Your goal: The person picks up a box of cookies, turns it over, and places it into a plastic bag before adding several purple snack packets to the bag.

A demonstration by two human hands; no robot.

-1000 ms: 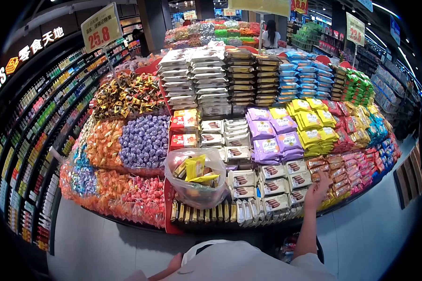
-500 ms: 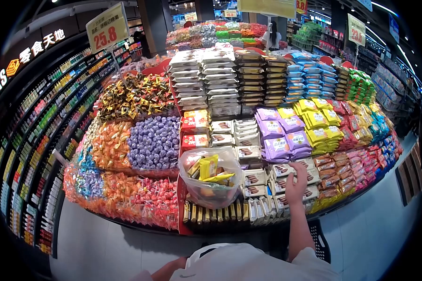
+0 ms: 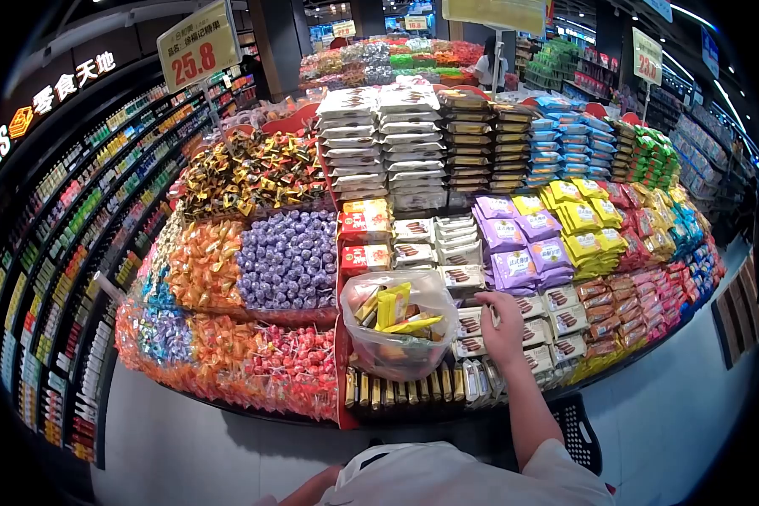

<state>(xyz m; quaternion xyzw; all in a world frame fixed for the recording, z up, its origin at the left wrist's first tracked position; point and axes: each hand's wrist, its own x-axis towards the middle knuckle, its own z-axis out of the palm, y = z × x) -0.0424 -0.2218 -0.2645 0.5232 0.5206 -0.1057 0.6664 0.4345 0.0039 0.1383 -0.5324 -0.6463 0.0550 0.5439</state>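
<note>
My right hand [image 3: 503,329] is over the white snack packets with pictures of brown bars [image 3: 535,333], just right of a clear plastic bag [image 3: 396,358]. Its thumb and fingers are curled and apart, and I make out nothing held between them. The bag rests on the display with its mouth wide; inside are a yellow packet [image 3: 393,305] and several other wrapped snacks. Only part of my left forearm [image 3: 312,489] shows at the bottom edge; the left hand itself is hidden by my shirt.
Purple packets [image 3: 510,268] and yellow packets [image 3: 575,215] lie beyond my right hand. Purple-wrapped candies [image 3: 288,257] and red lollipops [image 3: 291,358] fill the left side, past a red divider [image 3: 346,413]. A black perforated basket [image 3: 578,434] is low at the right. Price signs [image 3: 198,46] stand above.
My right hand has moved left across the white packets, closer to the plastic bag. The view has shifted slightly, so the display sits further right. The bag's visible contents look the same.
</note>
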